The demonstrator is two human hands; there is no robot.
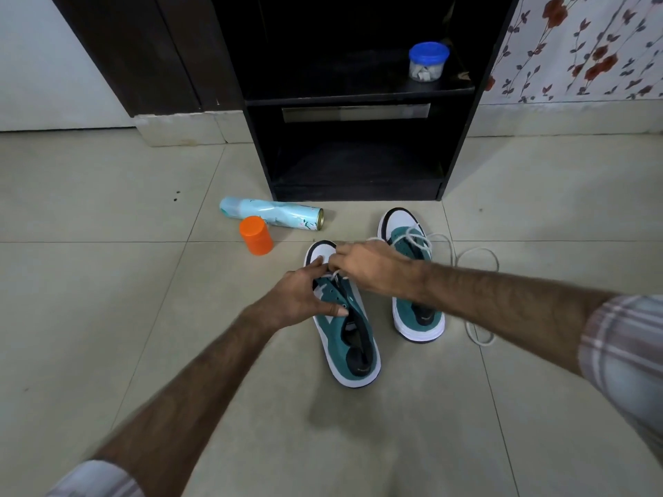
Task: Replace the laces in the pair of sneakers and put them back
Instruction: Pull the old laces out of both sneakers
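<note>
Right hand (362, 267) pinches lace (336, 275) at toe end; left hand (301, 299) grips sneaker (349, 338), steadying. Likely threading lowest row; next I need tip fed through eyelets (343, 305) above, ends even.

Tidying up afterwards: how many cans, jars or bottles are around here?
3. A light blue spray can lies on its side on the floor; an orange container stands beside it; a blue-lidded jar sits on the cabinet shelf. The dark cabinet may hide more.

Bare tiled floor (107, 299) open to the left and front, spray can (271, 217) and orange tub (255, 235) just left of the near sneaker (353, 349), black cabinet (358, 156) behind, loose lace (480, 249) looping right.
</note>
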